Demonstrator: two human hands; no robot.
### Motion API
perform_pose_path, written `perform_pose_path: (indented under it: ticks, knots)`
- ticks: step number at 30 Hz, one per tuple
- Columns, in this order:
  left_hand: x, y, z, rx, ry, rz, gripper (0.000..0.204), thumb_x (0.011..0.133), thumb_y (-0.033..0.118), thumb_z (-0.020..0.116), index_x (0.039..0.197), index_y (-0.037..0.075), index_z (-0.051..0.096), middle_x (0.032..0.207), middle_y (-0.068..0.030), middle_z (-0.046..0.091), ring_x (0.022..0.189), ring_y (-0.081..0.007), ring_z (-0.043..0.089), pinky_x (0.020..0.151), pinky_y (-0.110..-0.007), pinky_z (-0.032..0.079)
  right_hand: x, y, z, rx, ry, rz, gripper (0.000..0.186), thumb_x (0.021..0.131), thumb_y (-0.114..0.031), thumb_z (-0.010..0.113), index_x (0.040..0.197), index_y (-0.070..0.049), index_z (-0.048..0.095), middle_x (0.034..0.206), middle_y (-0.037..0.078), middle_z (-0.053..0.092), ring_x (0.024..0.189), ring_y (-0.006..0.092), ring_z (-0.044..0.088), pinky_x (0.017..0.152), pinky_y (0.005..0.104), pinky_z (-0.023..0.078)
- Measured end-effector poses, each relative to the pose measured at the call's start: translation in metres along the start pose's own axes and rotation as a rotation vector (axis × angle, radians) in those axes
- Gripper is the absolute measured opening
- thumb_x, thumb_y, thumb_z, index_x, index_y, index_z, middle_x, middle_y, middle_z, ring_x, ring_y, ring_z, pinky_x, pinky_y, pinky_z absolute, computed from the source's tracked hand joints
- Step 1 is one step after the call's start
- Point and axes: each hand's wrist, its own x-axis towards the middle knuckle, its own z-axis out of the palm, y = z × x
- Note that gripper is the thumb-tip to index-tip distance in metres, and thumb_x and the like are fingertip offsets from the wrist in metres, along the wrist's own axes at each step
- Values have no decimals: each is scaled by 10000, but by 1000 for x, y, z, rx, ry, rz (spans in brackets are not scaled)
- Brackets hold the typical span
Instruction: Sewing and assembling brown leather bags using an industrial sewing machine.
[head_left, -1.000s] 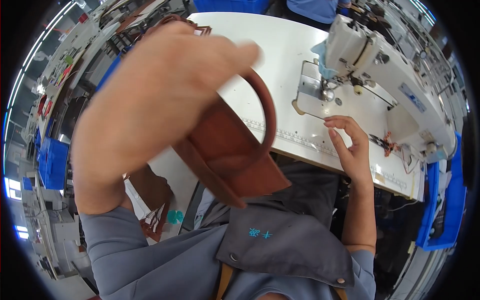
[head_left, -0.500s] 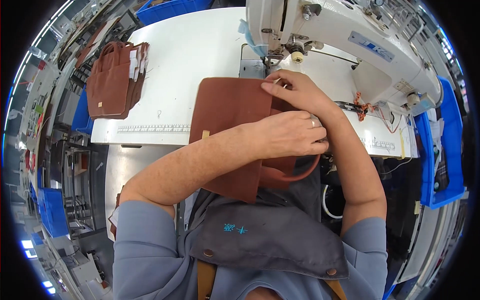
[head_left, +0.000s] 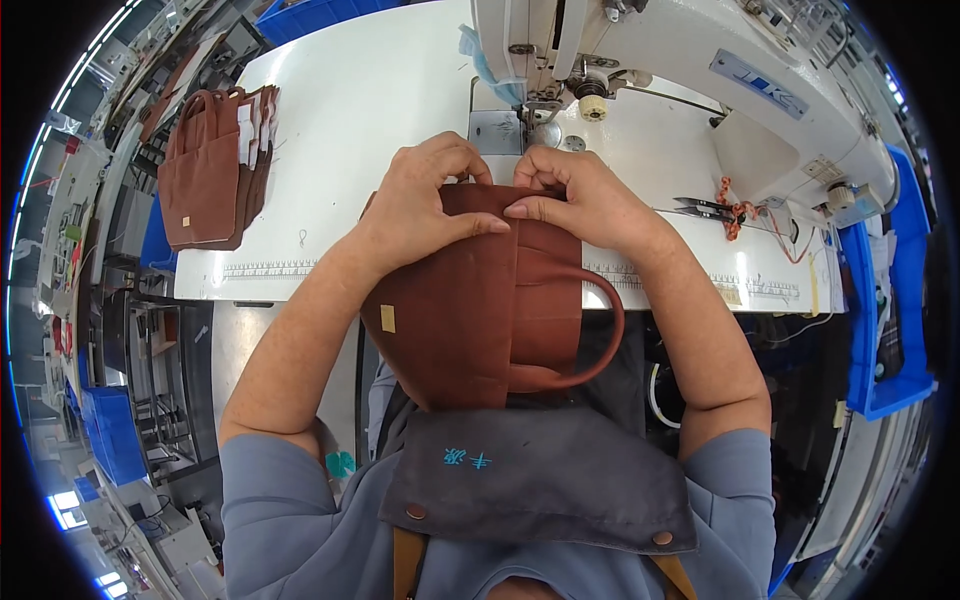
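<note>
A reddish-brown handbag piece (head_left: 440,310) with a looped handle (head_left: 612,310) lies sideways over the table's front edge and my apron. Pinched at its far edge, it is held by both hands. My left hand (head_left: 435,195) has its thumb on top and its fingers behind the edge. Close beside it, my right hand (head_left: 575,200) grips the same edge near the handle side, thumb on top. Just beyond my fingers stands the white sewing machine (head_left: 690,60), its needle area (head_left: 540,105) close to the bag's edge. The fingertips behind the edge are hidden.
A stack of similar brown bag pieces (head_left: 210,180) lies at the table's left. Black thread snips (head_left: 705,208) with an orange cord rest to the right. Blue bins (head_left: 890,290) stand at the right side. A ruler strip (head_left: 270,270) runs along the table's front edge.
My left hand has moved from the handle side, across my right forearm, to the bag's far edge. The bag has turned slightly and come nearer, its handle now in plain sight.
</note>
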Motion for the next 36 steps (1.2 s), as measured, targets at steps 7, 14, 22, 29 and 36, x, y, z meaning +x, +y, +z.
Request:
perform_pose_path:
  ticks: [7, 14, 22, 29, 36]
  knots:
    - [-23, 39, -32, 475, 16, -4, 269, 768, 272, 850, 856, 75, 689, 748, -28, 655, 631, -227, 605, 669, -350, 457, -7, -4, 3, 135, 43, 29, 267, 900, -142, 780, 1135, -69, 675, 650, -6, 558, 616, 95, 454, 616, 267, 406]
    - [-64, 119, -7, 821, -46, 411, 71, 854, 110, 703, 854, 64, 649, 636, 2, 475, 525, -143, 501, 548, -313, 359, -22, -22, 6, 72, 177, -188, 243, 891, -72, 752, 1134, -69, 742, 826, 29, 718, 765, 127, 645, 724, 303, 528]
    - [-23, 60, -19, 0, 163, 147, 252, 832, 136, 818, 1007, 32, 670, 879, -74, 672, 837, -116, 658, 675, -267, 550, -47, -52, -2, -236, 90, -240, 161, 861, -69, 754, 1021, -60, 744, 953, 85, 750, 886, 260, 724, 767, 340, 573]
    - [-30, 70, -9, 90, 32, 43, 219, 776, 126, 840, 923, 64, 690, 889, -45, 666, 817, -197, 633, 728, -323, 494, -57, -57, 4, -191, 174, -235, 238, 857, -88, 764, 1084, -69, 696, 975, 83, 751, 853, 252, 737, 738, 331, 576]
    - [-43, 69, -9, 206, 223, 104, 257, 690, 188, 901, 807, 79, 700, 843, -40, 667, 777, -201, 628, 739, -323, 469, -60, -55, 7, -217, 242, -275, 230, 848, -104, 771, 1061, -59, 698, 960, 85, 755, 853, 267, 739, 747, 340, 576]
